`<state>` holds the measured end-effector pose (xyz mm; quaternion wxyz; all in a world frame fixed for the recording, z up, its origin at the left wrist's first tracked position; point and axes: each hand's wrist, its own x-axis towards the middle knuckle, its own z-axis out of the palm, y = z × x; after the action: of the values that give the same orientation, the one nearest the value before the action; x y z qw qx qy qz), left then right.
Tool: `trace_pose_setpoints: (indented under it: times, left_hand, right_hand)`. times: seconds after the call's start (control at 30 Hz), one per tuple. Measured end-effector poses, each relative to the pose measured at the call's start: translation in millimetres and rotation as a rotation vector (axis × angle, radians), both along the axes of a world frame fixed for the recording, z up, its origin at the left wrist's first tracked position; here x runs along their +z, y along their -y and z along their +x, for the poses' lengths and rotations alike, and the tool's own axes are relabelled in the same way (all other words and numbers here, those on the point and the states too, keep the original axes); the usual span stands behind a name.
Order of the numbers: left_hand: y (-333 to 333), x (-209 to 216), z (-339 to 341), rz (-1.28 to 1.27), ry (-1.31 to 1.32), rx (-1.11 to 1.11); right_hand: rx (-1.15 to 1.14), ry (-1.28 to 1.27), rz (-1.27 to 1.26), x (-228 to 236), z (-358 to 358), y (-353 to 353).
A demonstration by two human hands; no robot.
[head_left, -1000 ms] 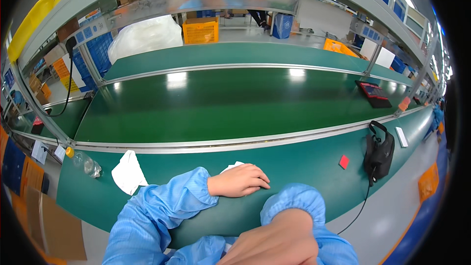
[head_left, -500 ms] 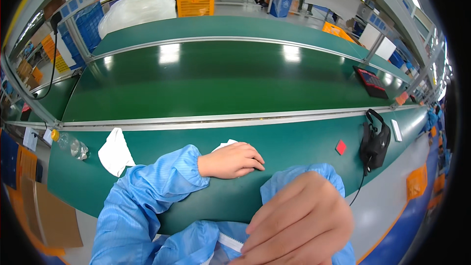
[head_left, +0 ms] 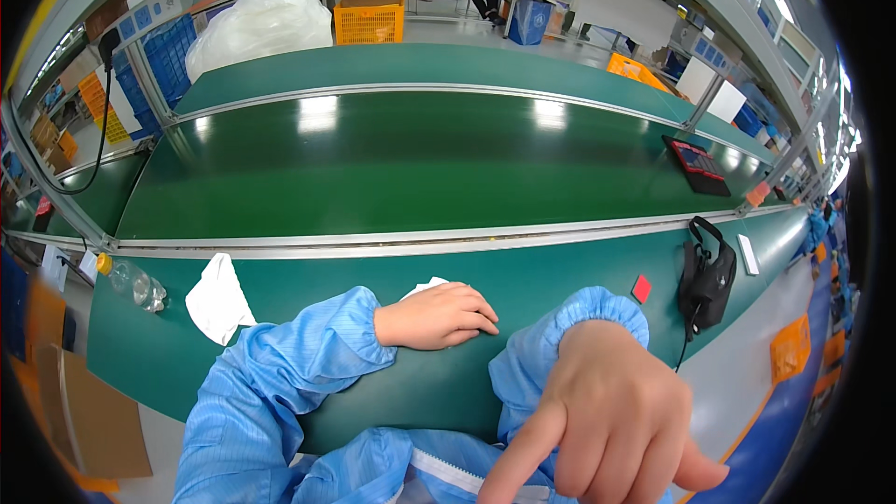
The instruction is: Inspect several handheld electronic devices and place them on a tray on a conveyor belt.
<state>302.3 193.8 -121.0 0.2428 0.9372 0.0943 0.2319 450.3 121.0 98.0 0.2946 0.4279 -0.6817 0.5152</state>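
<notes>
My left hand [head_left: 437,315] lies palm down on the green tabletop [head_left: 551,271], its fingers loosely stretched out and touching the surface. A white piece of paper or cloth [head_left: 427,287] peeks out behind its knuckles, partly covered. Close to the camera is my right hand [head_left: 621,415], raised above the table with its back showing and its fingers spread and pointing down. Nothing shows in it, though its palm and some fingertips are out of sight. Both arms wear light blue sleeves. Left of my left forearm is a crumpled white cloth [head_left: 218,301].
A clear bottle with a yellow cap [head_left: 135,284] lies at the left. On the right are a red square [head_left: 641,289], a black pouch [head_left: 707,282] with a strap and cord, and a white bar [head_left: 749,255]. Past a metal rail stretches a green belt [head_left: 401,168] bearing a black-and-red tray [head_left: 698,166].
My right hand has turned and shifted slightly right, its fingers spreading from a closer-together pose. My left hand stays resting on the table. The view has tilted slightly.
</notes>
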Motion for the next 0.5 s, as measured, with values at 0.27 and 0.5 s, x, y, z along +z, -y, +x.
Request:
trace_pose_setpoints:
  times: [0.27,0.5]
  left_hand:
    - [-2.9,-5.8,-1.3,0.005,0.006,0.004]
    - [-1.1,-2.2,-2.1,0.008,0.029,0.012]
  right_hand:
    - [-0.207,-0.133,-0.058,-5.3,-2.2,19.5]
    - [-0.217,0.011,-0.041,-3.2,6.8,19.8]
